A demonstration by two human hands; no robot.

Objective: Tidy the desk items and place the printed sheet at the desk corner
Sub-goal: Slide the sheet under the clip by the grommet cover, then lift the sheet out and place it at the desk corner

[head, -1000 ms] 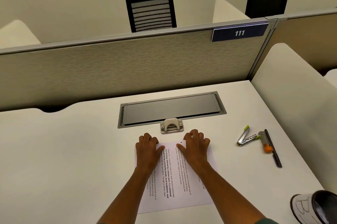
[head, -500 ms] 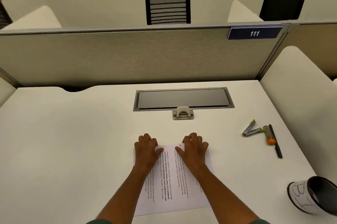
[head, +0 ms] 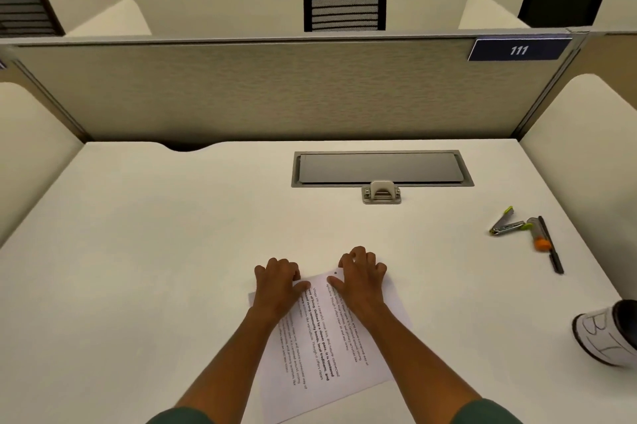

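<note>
Both hands down flat: left hand [head: 278,285] and right hand [head: 362,280] press the printed sheet's [head: 324,344] far edge, fingers slightly bent; the sheet lies skewed beneath them on the tabletop [head: 155,251].

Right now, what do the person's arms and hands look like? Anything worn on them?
Both hands, left and right, are bare: no gloves, rings or watch visible. The forearms are bare too; dark green sleeves show only at the picture's bottom edge.

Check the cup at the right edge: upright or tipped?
Tipped. The cup lies on its side on the desk, dark opening facing right, lettered wall facing up.
</note>
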